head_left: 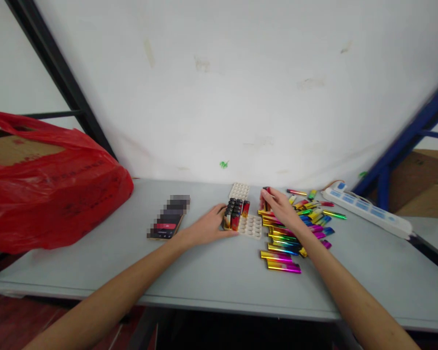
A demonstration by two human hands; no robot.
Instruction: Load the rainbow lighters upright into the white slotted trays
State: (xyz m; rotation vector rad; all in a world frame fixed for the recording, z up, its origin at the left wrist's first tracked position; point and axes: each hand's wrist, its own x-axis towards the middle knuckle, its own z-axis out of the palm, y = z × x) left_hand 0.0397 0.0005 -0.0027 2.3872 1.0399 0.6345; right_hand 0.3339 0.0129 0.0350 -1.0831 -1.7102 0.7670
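Note:
A white tray [251, 227] with rows of round-cornered holes lies on the grey table. On its left part, several lighters [235, 214] with black tops and red-yellow bodies stand upright in a tight group. My left hand [213, 226] grips the tray's left end, its thumb along the front edge and its fingers behind, partly hidden. To the right of the tray, my right hand [277, 206] pinches a red lighter [266, 198] held upright above the table. Below and beside that hand spreads a pile of shiny multicoloured lighters [282, 257], lying flat.
Behind sits another white holed tray [240, 190], near the wall. A phone [170, 216] lies left of my left hand. A red plastic bag [58, 194] fills the table's left end. At right are a white power strip [368, 211] and a blue metal frame [397, 141].

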